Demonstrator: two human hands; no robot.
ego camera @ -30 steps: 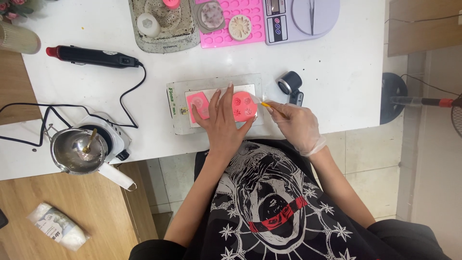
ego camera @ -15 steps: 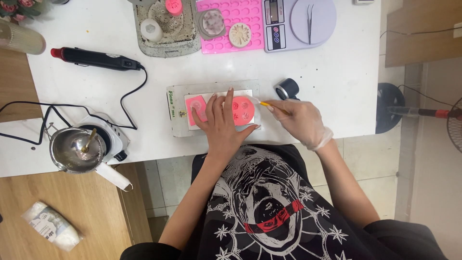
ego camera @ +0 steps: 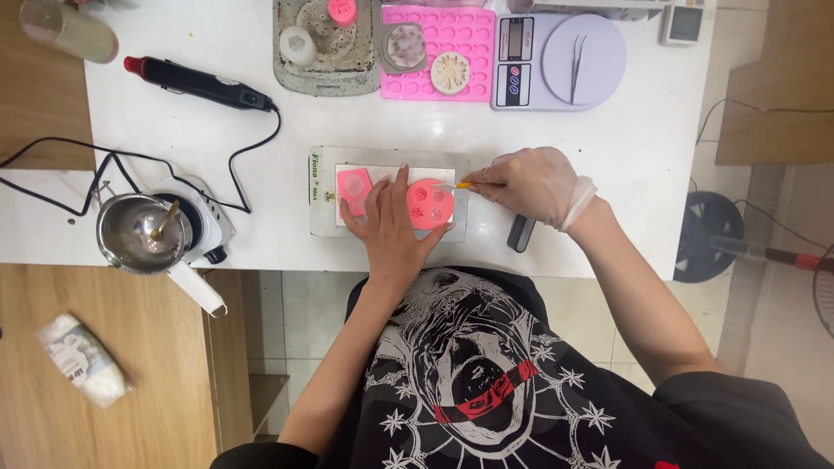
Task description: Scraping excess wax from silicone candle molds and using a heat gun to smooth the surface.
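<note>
The left hand (ego camera: pixel 393 227) stays flat, fingers spread, on the round pink mould (ego camera: pixel 430 204); the right hand (ego camera: pixel 528 182), fingers pinching a yellow-handled tool (ego camera: pixel 462 185), has now brought its tip to the mould's edge.

Left hand (ego camera: pixel 393 227) covers part of round pink mold (ego camera: pixel 430 203); tool tip (ego camera: pixel 451 186) too small to tell. Scale (ego camera: pixel 556 61) and clear cup (ego camera: pixel 68 29) cut off at top edge.

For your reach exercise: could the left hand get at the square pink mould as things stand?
Probably yes: the left hand lies flat on the board, its fingers beside the square pink mould, with nothing between them.
</note>
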